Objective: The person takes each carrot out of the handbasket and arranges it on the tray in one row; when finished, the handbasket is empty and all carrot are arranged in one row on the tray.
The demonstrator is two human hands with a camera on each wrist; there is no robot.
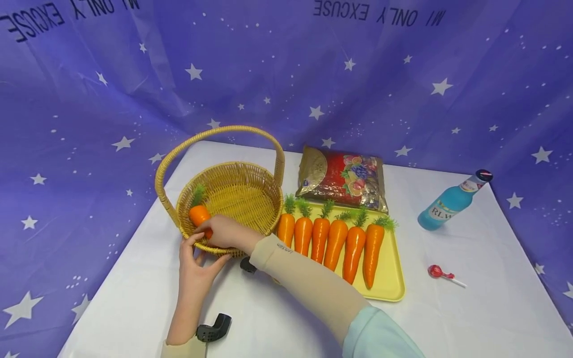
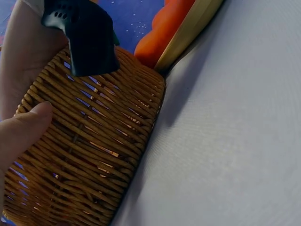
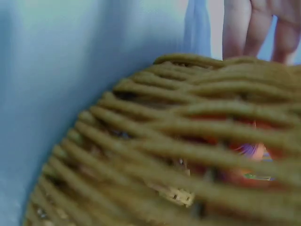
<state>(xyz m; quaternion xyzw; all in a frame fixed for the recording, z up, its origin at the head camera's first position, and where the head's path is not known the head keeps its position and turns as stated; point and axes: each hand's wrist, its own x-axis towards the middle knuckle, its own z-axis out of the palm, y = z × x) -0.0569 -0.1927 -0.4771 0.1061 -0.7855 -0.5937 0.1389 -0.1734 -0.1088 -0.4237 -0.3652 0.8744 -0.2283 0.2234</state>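
My left hand [image 1: 194,271] holds the near left side of a wicker basket [image 1: 243,199]. Its thumb lies against the woven outer wall in the left wrist view, and some fingers reach the rim in the head view. Inside the basket at the left, my right hand [image 1: 224,231] grips an orange carrot [image 1: 199,215] with a green top. The carrot leans against the inner wall, leafy end away from me, its lower part covered by the hand. In the right wrist view the basket's weave [image 3: 155,150] fills most of the picture, so the grip is hidden there.
Right of the basket, several carrots lie in a row on a yellow tray [image 1: 389,283], partly behind my right forearm. A red and gold bag [image 1: 342,176] lies behind it. Farther right are a blue bottle [image 1: 449,205] and a red lollipop [image 1: 435,271]. The tall basket handle [image 1: 219,130] arches overhead.
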